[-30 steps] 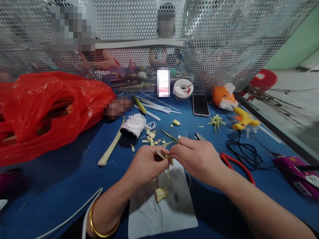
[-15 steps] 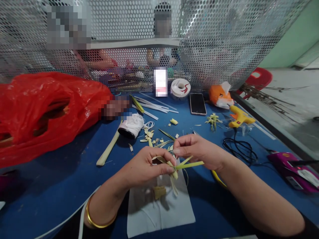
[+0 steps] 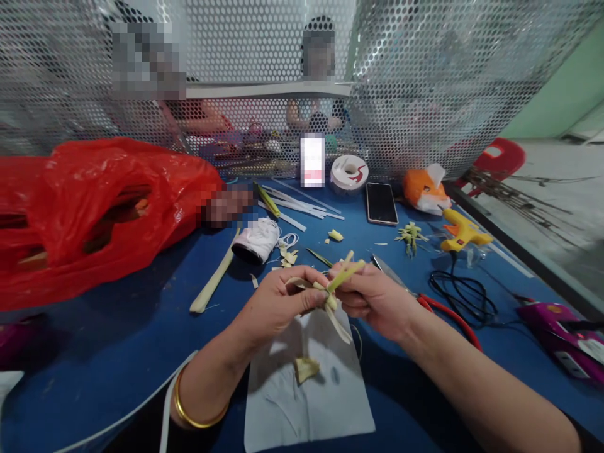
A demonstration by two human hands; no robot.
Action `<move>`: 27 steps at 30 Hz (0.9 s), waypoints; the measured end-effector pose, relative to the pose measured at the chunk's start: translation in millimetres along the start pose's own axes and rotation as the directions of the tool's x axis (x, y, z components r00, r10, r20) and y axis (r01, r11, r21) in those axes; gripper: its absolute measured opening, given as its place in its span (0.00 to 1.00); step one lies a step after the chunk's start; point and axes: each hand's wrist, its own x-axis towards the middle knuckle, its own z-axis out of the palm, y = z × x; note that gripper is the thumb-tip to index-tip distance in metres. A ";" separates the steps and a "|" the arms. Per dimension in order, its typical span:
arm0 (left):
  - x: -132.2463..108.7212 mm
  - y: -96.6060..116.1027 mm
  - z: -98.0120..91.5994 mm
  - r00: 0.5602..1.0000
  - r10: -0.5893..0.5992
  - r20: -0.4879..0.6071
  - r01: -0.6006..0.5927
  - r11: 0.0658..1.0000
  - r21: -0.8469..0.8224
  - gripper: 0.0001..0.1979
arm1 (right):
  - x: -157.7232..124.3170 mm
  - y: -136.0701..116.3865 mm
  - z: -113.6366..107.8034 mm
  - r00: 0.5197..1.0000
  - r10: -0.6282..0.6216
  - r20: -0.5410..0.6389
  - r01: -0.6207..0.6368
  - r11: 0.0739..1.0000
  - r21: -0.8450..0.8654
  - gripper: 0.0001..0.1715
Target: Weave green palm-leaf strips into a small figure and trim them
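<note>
**Leaf strips pinched between both hands**

Left hand (image 3: 276,302) and right hand (image 3: 372,296) meet above white paper (image 3: 306,390) on the blue counter (image 3: 117,352). Fingers of both closed on a small bundle of palm-leaf strips (image 3: 330,292); one green end sticks up, pale ends hang down. Strips look light, springy, easily creased; best gripped near the fold. Red-handled scissors (image 3: 425,302) lie just beside.

I've just the head view: it looks forward and down, close over both hands (image 3: 325,296) at the blue table (image 3: 117,333), mesh screen (image 3: 425,82) beyond.
</note>
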 end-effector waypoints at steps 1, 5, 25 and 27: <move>1.2 -1.2 0.0 0.999 0.002 -0.039 -0.003 1.000 -0.031 0.07 | -0.5 1.5 2.5 0.992 -0.097 -0.076 0.089 0.991 -0.103 0.15; 5.8 -4.4 0.8 0.974 -0.004 -0.226 -0.010 0.998 -0.060 0.08 | -4.5 8.4 8.5 0.849 -0.516 -0.110 0.349 0.706 -0.617 0.15; 0.4 -2.3 6.2 0.960 0.112 -0.256 0.034 0.861 0.507 0.05 | -17.9 6.6 8.7 0.532 -0.621 0.575 0.357 -0.451 -0.818 0.21; -1.8 -3.1 5.7 0.979 0.116 -0.168 0.007 0.801 0.598 0.06 | -17.1 3.7 5.7 0.569 -0.604 0.558 0.366 -0.422 -0.830 0.20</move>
